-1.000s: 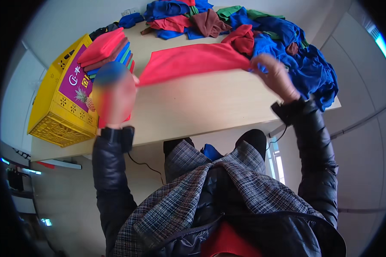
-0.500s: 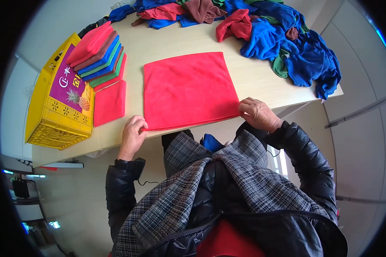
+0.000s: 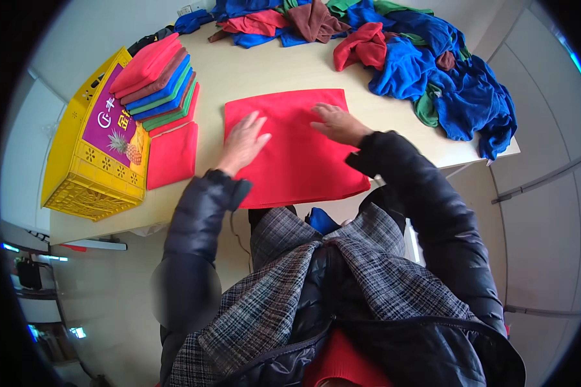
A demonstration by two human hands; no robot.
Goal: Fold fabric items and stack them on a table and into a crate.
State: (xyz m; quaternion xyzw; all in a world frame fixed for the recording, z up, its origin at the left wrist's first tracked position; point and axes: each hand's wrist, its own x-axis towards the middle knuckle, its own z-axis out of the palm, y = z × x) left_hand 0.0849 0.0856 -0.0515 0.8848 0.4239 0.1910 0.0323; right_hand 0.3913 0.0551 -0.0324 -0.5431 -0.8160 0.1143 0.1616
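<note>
A red cloth (image 3: 290, 151) lies spread flat at the near edge of the pale table (image 3: 265, 71), its near hem hanging just over that edge in front of the person's dark jacket. Both hands rest on top of it, palms down. The left hand (image 3: 244, 140) lies on the cloth's left half with fingers straight and spread apart, gripping nothing. The right hand (image 3: 334, 122) lies on the far right part of the cloth, also flat and open, fingers extended toward the left and close to the cloth's far hem.

Just left of the spread cloth, near the table's left edge, sits a smaller folded red cloth (image 3: 172, 155). Beyond it, a stack of folded cloths (image 3: 158, 80) in red, blue, green and brown leans partly on a yellow plastic crate (image 3: 90, 174) that stands at the table's left edge. Along the far edge and the far right corner lies a loose heap of unfolded cloths (image 3: 426, 71), mostly blue, with red, green and brown pieces mixed in.
</note>
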